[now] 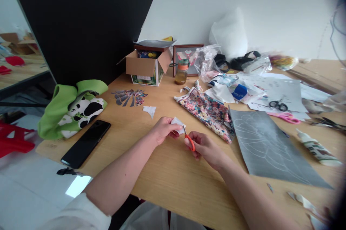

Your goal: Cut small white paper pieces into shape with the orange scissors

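My left hand [163, 129] is closed, pinching a small white scrap of fabric or paper [177, 124] just above the wooden table [173, 176]. My right hand [207, 147] grips small orange-handled scissors [190, 141], whose blades touch the scrap's right edge. A floral-patterned cloth [208, 111] lies just beyond my hands. A grey sheet with white drawn outlines [266, 147] lies flat to the right of my right hand. Another white scrap [150, 110] and a fan of cut patterned pieces [129, 97] lie further back on the left.
A black phone [86, 142] and a green panda bag [72, 107] sit at the left edge. An open cardboard box [147, 65], a jar [181, 72] and a picture frame [187, 55] stand at the back. Black scissors [278, 105], pink scissors [285, 116], a glue bottle [316, 147] and papers clutter the right.
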`<state>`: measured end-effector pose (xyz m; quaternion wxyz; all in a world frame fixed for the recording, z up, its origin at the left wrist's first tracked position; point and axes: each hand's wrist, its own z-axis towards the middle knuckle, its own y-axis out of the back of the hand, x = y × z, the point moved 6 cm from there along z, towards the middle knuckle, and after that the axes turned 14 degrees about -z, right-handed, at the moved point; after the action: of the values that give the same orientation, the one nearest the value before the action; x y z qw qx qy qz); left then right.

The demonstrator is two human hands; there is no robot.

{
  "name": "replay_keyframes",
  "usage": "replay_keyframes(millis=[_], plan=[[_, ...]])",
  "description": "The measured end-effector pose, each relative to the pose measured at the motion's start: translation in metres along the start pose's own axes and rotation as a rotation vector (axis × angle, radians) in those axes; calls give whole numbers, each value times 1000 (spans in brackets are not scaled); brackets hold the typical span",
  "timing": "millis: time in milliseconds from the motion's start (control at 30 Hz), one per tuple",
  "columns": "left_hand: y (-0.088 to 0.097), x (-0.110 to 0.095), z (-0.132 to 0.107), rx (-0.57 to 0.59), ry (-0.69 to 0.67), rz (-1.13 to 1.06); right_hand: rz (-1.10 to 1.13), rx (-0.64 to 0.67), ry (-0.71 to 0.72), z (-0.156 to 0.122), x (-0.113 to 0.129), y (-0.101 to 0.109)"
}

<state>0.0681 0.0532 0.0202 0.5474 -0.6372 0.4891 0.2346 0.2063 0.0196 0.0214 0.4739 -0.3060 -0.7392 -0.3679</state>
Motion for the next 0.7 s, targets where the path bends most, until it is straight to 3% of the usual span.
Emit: replay_keyframes(millis=[700], plan=[[4,0,3,-51,23,-17,-11,-44,-12,3,-6,2]])
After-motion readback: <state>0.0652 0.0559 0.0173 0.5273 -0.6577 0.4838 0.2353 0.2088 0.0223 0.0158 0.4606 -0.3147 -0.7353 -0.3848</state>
